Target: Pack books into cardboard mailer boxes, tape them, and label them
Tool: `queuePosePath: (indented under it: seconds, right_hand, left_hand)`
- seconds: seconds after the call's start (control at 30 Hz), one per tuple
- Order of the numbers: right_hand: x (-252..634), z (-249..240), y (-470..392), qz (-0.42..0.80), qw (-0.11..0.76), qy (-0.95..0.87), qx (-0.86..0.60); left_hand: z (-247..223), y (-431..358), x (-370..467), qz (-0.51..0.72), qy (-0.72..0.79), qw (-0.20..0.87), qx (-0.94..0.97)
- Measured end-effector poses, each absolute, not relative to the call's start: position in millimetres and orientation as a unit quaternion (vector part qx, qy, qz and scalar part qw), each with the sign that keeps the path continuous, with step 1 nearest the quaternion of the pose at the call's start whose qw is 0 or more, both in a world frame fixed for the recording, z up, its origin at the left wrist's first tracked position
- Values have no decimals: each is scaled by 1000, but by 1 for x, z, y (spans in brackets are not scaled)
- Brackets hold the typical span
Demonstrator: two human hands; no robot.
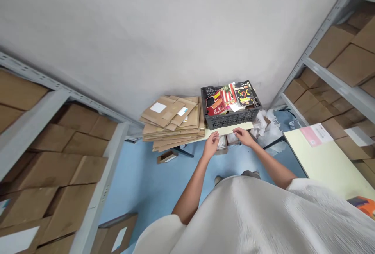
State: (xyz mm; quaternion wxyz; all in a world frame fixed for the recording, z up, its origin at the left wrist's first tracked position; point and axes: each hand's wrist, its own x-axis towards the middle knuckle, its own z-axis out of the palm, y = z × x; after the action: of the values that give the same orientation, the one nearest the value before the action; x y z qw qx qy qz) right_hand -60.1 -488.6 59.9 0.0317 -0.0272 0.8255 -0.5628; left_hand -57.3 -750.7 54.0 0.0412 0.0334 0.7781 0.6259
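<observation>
A black plastic crate [231, 118] stands on a narrow pale table [224, 130] against the wall, with colourful printed packets [228, 97] inside. My left hand [211, 144] is at the table's front edge below the crate, thumb and fingers curled together. To its right, my right hand [244, 136] is at the same edge, its fingers also pinched. What they grip there is too thin or too hidden to make out. Left of the crate lies a stack of flat brown cardboard [175, 123], some pieces bearing white labels.
Shelves with brown boxes stand on the left [55, 138] and right [335, 45]. A second pale table [328, 168] at the right holds a pink and white sheet [316, 135] and an orange object [366, 206]. White plastic wrapping [268, 129] and boxes lie on the blue floor.
</observation>
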Motion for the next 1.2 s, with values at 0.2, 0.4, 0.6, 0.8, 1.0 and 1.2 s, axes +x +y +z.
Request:
queuePosePath:
  seconds: [0.2,0.4,0.6,0.8,1.0,1.2]
  right_hand:
    - [-82,72,-568,-556,69,825,-74]
    - [-112,75,-618,-573,105,802,-133]
    - [-132,72,-663,-584,142,776,-190]
    - [-139,63,-689,-577,154,781,-185]
    - [-150,51,-716,-542,130,817,-148]
    - [-166,40,-759,-469,73,874,-102]
  left_hand:
    - [57,-819,-67,628,778,11,-7]
    - [58,-846,-81,625,780,-2,-30]
    - [61,-873,-90,602,794,-51,-70]
    - [59,-902,-113,590,803,-59,-62]
    - [59,-944,-147,531,845,-66,5]
    - [52,-1002,-180,422,901,-52,83]
